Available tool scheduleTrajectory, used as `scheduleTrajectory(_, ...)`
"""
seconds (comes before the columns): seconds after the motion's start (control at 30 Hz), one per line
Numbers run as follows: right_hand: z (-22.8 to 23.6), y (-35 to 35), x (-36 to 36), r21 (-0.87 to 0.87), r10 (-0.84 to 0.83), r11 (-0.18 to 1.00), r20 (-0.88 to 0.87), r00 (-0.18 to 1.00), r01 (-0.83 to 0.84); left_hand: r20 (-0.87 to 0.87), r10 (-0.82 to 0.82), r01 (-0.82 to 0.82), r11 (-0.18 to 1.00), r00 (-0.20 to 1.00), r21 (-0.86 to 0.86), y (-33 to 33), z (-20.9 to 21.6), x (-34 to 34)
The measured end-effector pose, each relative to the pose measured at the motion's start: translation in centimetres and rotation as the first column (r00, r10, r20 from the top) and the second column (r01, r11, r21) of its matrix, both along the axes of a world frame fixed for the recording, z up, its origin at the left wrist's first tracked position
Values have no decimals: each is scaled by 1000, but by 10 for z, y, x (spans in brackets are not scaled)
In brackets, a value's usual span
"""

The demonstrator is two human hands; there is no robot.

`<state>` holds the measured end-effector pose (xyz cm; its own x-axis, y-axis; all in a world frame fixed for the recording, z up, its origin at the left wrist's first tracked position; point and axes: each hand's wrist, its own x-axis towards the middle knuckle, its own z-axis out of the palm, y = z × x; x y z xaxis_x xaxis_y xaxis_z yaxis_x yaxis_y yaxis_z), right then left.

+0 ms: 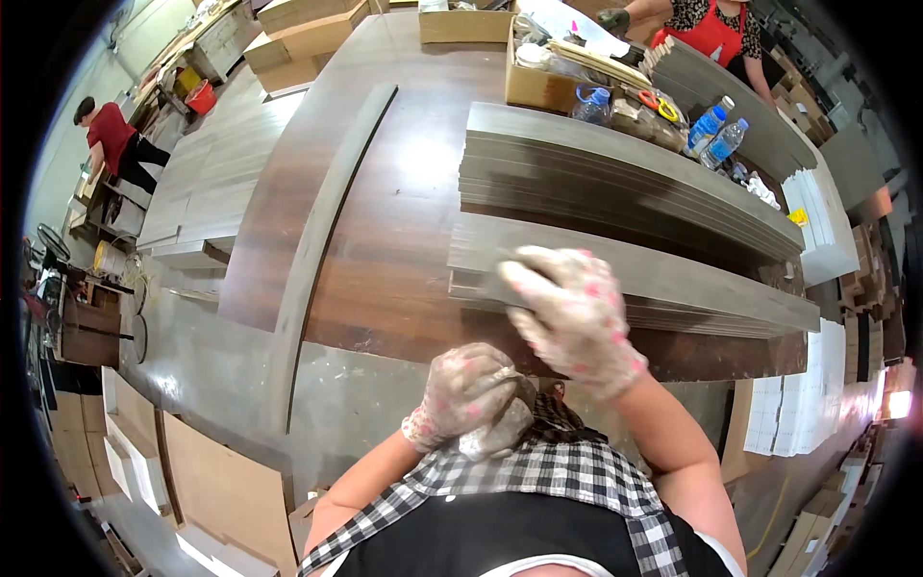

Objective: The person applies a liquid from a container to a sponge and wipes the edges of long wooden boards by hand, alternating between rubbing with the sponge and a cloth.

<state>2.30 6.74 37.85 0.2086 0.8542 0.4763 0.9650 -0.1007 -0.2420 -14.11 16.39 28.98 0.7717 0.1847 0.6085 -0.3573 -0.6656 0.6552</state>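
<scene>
Both my hands wear whitish work gloves with pink spots. In front of my chest, my left hand [471, 392] is closed on a crumpled greyish-white cloth [500, 428]. My right hand [575, 317] is at the near left end of a stack of grey wood planks [625, 274], its fingers bent and pressed together. A blurred grey patch shows by its fingertips, and I cannot make out what it is. Behind this stack lies a taller stack of grey planks [606, 173]. A single long plank [332, 221] crosses the brown table [385, 260] on the left.
Beyond the stacks stand a cardboard box [534, 85], water bottles [723, 142] and orange-and-yellow scissors [659, 104]. A co-worker in a red apron [707, 38] stands at the far right. Another person [120, 139] works at far left. White stacked panels [796, 394] stand right.
</scene>
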Motion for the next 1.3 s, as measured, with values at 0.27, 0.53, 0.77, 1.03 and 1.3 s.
scheduleTrajectory(0.27, -7, 42, -17, 83, 6, 996, 115, 993, -15, -60, 32, -18, 974, 998, 224, -1, -3, 8)
scheduleTrajectory(0.53, -14, -110, 39, 78, -341, 939, 120, 932, 334, -242, -178, 63, 907, 954, -417, -1, -3, 14)
scheduleTrajectory(0.77, -16, -141, 47, 196, -533, 837, 87, 842, 510, -175, -382, 314, 893, 907, -322, -39, -1, 73)
scheduleTrajectory(1.03, -33, -271, 126, 176, -719, 691, 67, 692, 701, -188, -345, 302, 926, 919, -226, -112, 21, 143)
scheduleTrajectory(1.3, -40, -499, 264, 245, -883, 465, 65, 464, 851, -203, -340, 311, 937, 918, -159, -217, 44, 225)
